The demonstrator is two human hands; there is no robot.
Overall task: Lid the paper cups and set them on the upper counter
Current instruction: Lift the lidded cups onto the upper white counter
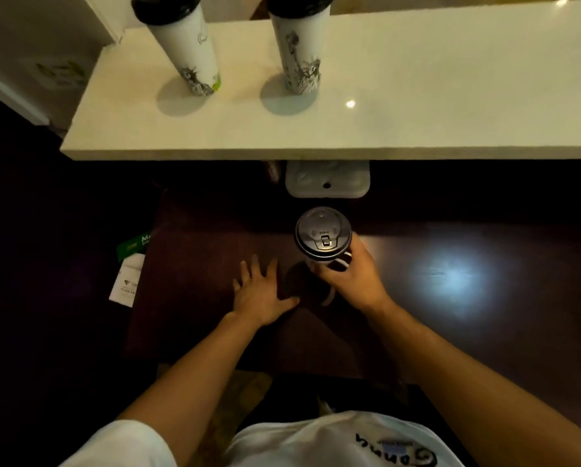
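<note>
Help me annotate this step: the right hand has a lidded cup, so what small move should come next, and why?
Probably lift the cup up and forward onto the upper counter, right of the two lidded cups already standing there. Its black lid looks seated, the right hand grips it, the left hand lies open, and that counter stretch is bare.

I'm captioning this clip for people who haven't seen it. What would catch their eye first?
Two tall lidded cups, one left and one beside it, stand on the pale upper counter. Below, over the dark lower counter, the right hand holds a third cup, its black lid on. The left hand lies open and flat beside it.
</note>
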